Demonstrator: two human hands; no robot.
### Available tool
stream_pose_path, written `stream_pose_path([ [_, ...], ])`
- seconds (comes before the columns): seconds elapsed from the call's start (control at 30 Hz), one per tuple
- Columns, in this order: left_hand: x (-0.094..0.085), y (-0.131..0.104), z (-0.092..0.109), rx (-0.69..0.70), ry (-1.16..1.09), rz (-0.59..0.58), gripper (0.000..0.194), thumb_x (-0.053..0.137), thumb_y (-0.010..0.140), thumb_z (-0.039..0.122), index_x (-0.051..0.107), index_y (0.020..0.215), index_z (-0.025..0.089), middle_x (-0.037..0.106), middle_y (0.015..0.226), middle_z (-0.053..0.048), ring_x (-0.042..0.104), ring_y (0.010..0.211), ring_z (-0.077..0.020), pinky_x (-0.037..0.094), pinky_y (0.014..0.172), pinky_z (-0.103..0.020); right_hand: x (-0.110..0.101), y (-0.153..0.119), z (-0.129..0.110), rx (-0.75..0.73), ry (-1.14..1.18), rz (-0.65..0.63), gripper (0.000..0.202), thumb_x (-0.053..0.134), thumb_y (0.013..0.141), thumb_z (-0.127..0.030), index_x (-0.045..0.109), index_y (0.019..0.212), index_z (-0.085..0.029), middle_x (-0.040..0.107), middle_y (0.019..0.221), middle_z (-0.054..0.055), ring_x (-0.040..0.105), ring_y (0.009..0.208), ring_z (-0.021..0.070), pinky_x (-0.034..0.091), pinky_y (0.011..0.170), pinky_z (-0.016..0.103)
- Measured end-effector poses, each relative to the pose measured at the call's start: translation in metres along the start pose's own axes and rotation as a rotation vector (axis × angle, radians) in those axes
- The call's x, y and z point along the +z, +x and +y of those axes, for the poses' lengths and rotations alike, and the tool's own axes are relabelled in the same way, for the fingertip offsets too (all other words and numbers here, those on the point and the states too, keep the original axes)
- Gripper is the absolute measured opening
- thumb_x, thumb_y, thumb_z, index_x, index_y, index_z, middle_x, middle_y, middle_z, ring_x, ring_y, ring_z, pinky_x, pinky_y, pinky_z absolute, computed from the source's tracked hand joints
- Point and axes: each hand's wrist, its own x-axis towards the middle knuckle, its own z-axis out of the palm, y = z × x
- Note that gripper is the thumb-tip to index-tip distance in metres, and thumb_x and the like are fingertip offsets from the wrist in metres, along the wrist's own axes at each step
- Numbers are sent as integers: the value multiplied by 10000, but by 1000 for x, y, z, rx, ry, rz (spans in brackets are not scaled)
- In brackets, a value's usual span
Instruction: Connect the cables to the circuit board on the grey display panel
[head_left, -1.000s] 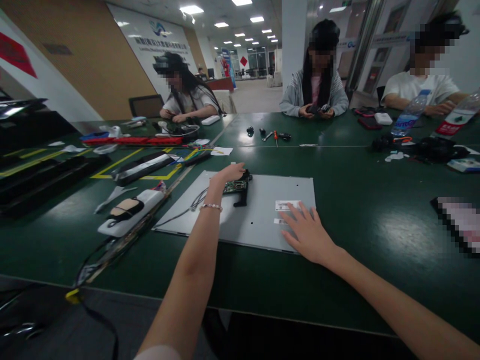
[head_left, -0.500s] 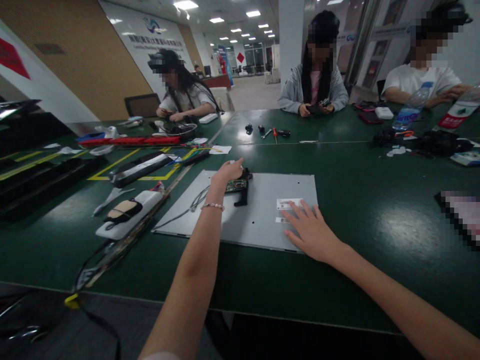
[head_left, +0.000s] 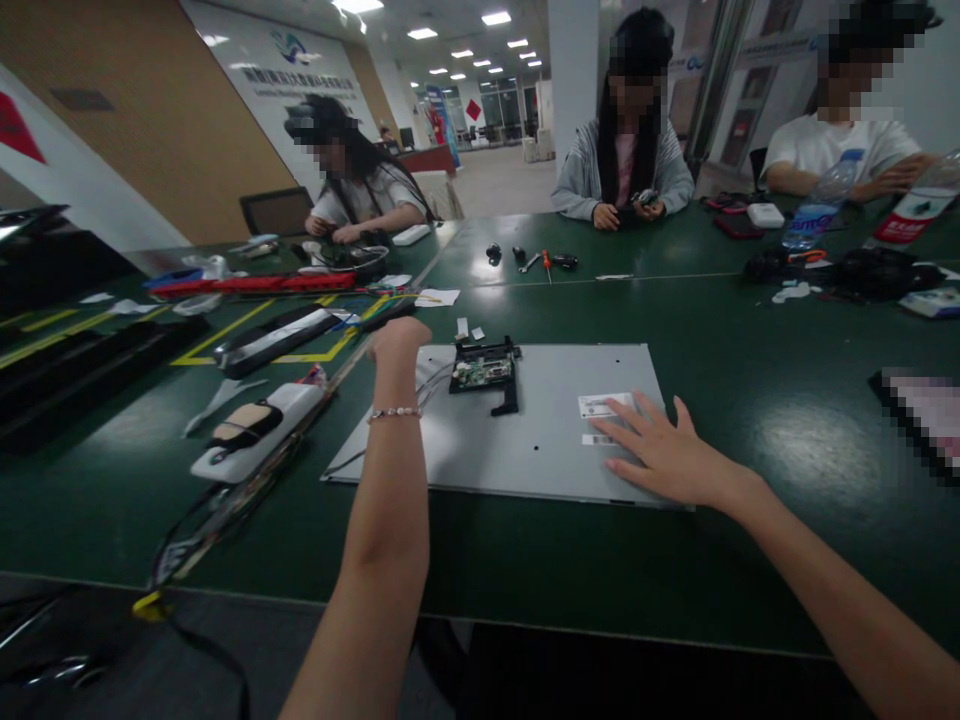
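A flat grey metal panel [head_left: 465, 455] lies on the green table in front of me. My right hand [head_left: 667, 455] rests on its right side, fingers spread over two white labels [head_left: 600, 405]. At the panel's far left corner is my left hand [head_left: 401, 340], bent at the wrist; its fingers are hidden from me. Between the hands, a green circuit board [head_left: 481, 372] in a black frame [head_left: 508, 385] sits on the panel. Grey cables [head_left: 431, 382] run from it leftward, partly behind my left forearm. Two small white pieces [head_left: 463, 328] lie just past the panel.
Left of the panel are a white device [head_left: 259, 430] and a long black part [head_left: 277, 340]. Farther off lie a screwdriver [head_left: 547, 262] and small tools. Bottles [head_left: 825, 205] stand at the far right. Three people sit across the table.
My left hand has moved left, away from the circuit board to the panel's corner. The panel, with the board and my right hand on it, has shifted right.
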Motion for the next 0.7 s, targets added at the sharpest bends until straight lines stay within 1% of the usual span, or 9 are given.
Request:
stream_pose_path([
  [0.07, 1, 1, -3, -183, 16, -109, 589, 555, 802, 423, 598, 1301, 113, 602, 1274, -265, 616, 1100, -438, 557, 766, -547, -4, 2, 3, 38, 62, 14, 585, 264, 965, -620, 308, 1511, -414, 154, 1641, -15, 82, 1487, 379, 93, 1125, 714],
  [0.13, 3, 2, -5, -248, 35, -192, 589, 538, 810, 441, 591, 1311, 137, 609, 1271, -250, 625, 1086, -424, 563, 749, -539, -9, 5, 6, 106, 144, 57, 584, 279, 971, -591, 352, 1501, -358, 147, 1643, 19, 101, 1488, 370, 180, 1144, 656],
  [0.2, 5, 2, -9, -235, 50, -213, 596, 530, 810, 455, 593, 1309, 136, 622, 1240, -257, 637, 1050, -424, 564, 731, -546, -13, 7, 11, 170, 242, 123, 604, 303, 971, -570, 356, 1505, -293, 127, 1647, 53, 117, 1490, 351, 238, 1161, 572],
  [0.3, 10, 1, -15, -224, 43, -210, 601, 522, 806, 508, 619, 1280, 153, 640, 1194, -251, 641, 1027, -424, 564, 728, -550, -19, 10, 24, 259, 414, 220, 644, 338, 958, -564, 338, 1512, -235, 123, 1645, 87, 164, 1487, 322, 262, 1173, 488],
  [0.43, 12, 0, -19, -228, 18, -277, 575, 513, 789, 612, 676, 1178, 222, 679, 1100, -193, 638, 1029, -395, 566, 751, -517, -24, 10, 39, 344, 643, 285, 656, 394, 932, -558, 340, 1505, -242, 238, 1616, 94, 273, 1456, 307, 288, 1164, 488],
  [0.5, 12, -2, -19, -234, 11, -289, 545, 508, 796, 602, 680, 1157, 232, 678, 1091, -185, 635, 1033, -388, 566, 739, -503, -26, 10, 44, 359, 756, 282, 645, 407, 927, -550, 338, 1501, -262, 310, 1589, 85, 335, 1430, 294, 317, 1150, 487],
  [0.63, 13, -7, -19, -250, 63, -213, 517, 537, 793, 559, 679, 1142, 205, 652, 1134, -212, 600, 1088, -423, 543, 747, -556, -31, 7, 49, 344, 922, 286, 618, 430, 921, -543, 348, 1482, -297, 341, 1577, 62, 363, 1416, 273, 367, 1123, 469],
  [0.67, 13, -8, -19, -226, 70, -191, 512, 558, 778, 570, 686, 1118, 210, 658, 1113, -206, 593, 1094, -430, 533, 757, -578, -32, 7, 49, 334, 959, 292, 614, 439, 918, -544, 356, 1475, -299, 347, 1574, 59, 360, 1417, 267, 374, 1120, 460],
  [0.7, 13, -10, -20, -136, 58, -153, 495, 577, 764, 580, 696, 1077, 215, 669, 1067, -198, 597, 1078, -433, 527, 754, -594, -33, 6, 49, 327, 994, 297, 610, 450, 914, -544, 366, 1467, -300, 355, 1569, 56, 359, 1417, 261, 377, 1119, 450],
])
